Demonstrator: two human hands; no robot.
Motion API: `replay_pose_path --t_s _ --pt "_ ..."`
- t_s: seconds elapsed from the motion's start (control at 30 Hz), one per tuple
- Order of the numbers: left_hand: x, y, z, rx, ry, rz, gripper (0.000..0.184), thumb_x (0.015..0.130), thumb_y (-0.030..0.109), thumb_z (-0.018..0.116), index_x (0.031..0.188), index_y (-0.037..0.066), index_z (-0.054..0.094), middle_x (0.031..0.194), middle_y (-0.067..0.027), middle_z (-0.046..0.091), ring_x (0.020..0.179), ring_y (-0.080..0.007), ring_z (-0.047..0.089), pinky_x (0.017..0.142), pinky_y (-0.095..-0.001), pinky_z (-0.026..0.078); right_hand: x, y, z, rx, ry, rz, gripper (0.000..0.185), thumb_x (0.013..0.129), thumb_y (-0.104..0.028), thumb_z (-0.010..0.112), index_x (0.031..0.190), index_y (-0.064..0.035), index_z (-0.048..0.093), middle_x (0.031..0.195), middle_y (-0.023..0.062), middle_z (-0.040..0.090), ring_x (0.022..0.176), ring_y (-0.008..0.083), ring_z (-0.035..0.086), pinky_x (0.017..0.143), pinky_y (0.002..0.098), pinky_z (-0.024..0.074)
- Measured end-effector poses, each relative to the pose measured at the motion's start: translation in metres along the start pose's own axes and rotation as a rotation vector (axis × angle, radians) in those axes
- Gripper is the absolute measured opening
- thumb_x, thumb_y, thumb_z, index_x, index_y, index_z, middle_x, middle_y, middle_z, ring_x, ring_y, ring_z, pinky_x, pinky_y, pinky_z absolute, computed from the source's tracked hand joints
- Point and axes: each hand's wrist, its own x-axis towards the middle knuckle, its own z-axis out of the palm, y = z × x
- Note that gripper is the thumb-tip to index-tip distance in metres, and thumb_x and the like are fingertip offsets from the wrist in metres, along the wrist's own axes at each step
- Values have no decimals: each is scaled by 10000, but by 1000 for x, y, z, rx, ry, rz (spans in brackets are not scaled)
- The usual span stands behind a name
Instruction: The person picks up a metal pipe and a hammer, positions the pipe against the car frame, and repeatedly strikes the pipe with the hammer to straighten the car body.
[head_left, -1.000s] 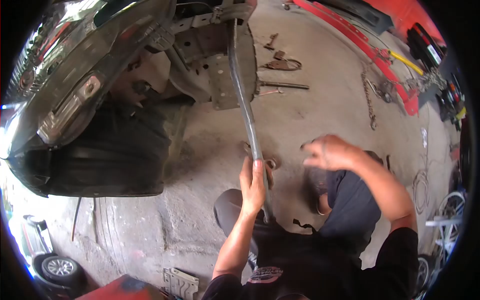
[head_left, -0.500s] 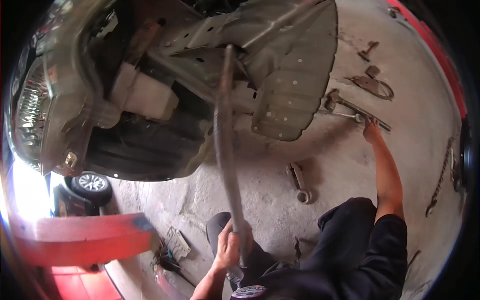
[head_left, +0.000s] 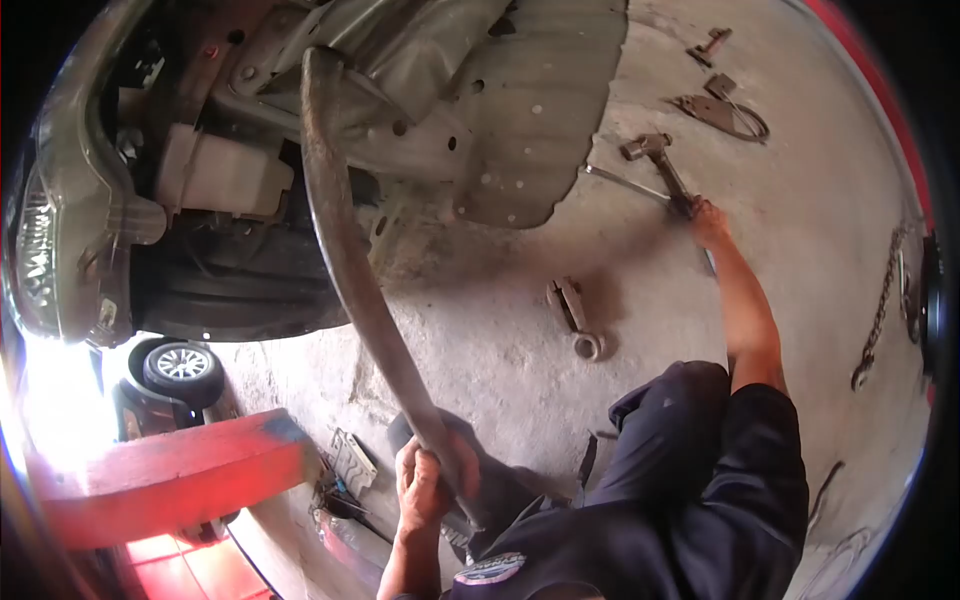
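Note:
My left hand is closed around the lower end of a long, curved metal pry bar. The bar rises away from me, its far end in front of the car's underside panels. Over to the right, my right hand has its fingers wrapped round the handle of a hammer. The hammer's head points away from me, above the concrete floor. Beside it a slim wrench lies on the floor, one end hidden behind the hammer and my hand.
A metal clamp lies on the floor between my hands. Further off are rusty pulling tools. A chain lies at far right. A red beam juts in at lower left, near a car wheel.
My right hand has closed on the hammer handle, and the hammer has turned. The pry bar's far end has swung left against the car. My view has shifted a little.

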Motion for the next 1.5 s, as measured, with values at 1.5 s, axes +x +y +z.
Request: replay_pose_path --t_s 1.5 --pt "29 -1 -1 -84 -244 60 500 1045 528 373 937 52 482 645 -64 492 422 -154 462 365 -288 388 -397 -230 -437 820 430 -186 320 950 -257 661 897 -17 457 632 170 604 581 365 603 552 433 458"
